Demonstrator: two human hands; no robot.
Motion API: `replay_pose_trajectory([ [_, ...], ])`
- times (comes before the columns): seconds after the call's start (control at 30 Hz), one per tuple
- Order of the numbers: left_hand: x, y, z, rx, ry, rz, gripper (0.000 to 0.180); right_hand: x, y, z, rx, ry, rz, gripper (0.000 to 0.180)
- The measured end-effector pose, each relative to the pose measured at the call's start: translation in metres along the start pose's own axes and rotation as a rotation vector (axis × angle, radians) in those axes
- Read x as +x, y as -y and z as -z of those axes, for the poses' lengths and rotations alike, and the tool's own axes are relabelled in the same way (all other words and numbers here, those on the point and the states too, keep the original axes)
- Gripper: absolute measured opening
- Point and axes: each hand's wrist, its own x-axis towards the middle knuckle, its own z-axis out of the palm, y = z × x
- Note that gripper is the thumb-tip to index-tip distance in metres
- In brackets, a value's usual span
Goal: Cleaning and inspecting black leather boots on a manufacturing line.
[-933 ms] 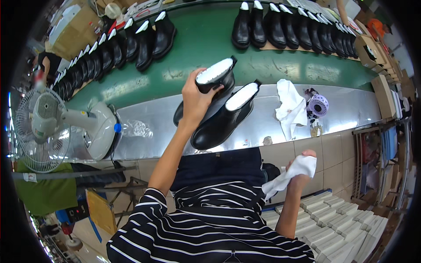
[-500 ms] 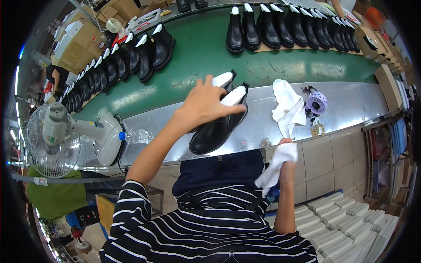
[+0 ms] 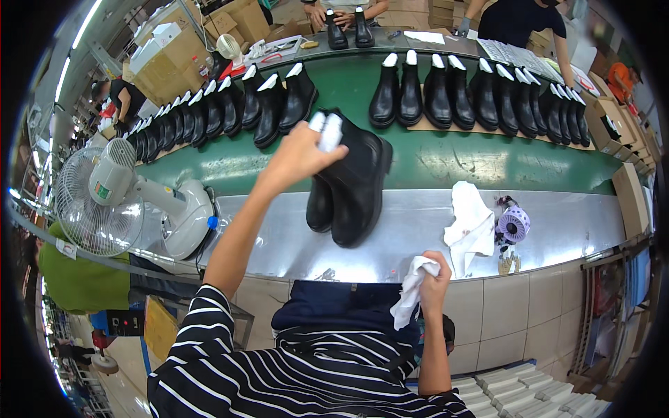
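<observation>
My left hand [image 3: 304, 155] is closed round the upper ends of a pair of black ankle boots [image 3: 359, 167]. White stuffing [image 3: 330, 134] pokes out of the boot tops beside my thumb. The boots are tilted, toes toward me, above the metal edge of the bench; whether they touch it I cannot tell. Low at the right, in front of the bench, my right hand [image 3: 436, 280] clutches a crumpled white cloth [image 3: 410, 296], which hangs down from the fingers. Another white cloth [image 3: 470, 224] lies on the metal strip.
A small purple fan [image 3: 513, 224] stands right of the loose cloth, and a large grey fan [image 3: 118, 184] at the left. Rows of black boots [image 3: 435, 101] line the green belt [image 3: 418, 164]. Other people work across the bench, near a second boot pair [image 3: 350, 33].
My left hand, spread over the boots before, now grips their tops, and the boots stand more upright. My right hand has shifted slightly left and down with the cloth. The view has tilted upward.
</observation>
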Motion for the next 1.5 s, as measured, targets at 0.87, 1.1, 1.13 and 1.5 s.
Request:
replay_pose_trajectory([
  [0.87,-0.107,-0.001,0.000,-0.019,0.008,0.109,0.044,0.030,-0.031,-0.028,0.066,0.064,-0.076,0.019],
  [1.1,-0.118,-0.022,-0.010,-0.041,-0.045,0.115,0.045,0.014,-0.019,-0.044,0.054,0.040,0.071,0.038],
  [1.13,-0.121,-0.025,-0.014,-0.047,-0.123,0.064,0.044,0.007,0.001,-0.049,0.010,0.056,0.078,0.039],
  [1.5,-0.226,-0.071,-0.022,-0.803,-0.149,-0.298,0.055,-0.038,0.099,-0.098,-0.114,0.242,0.262,0.042],
])
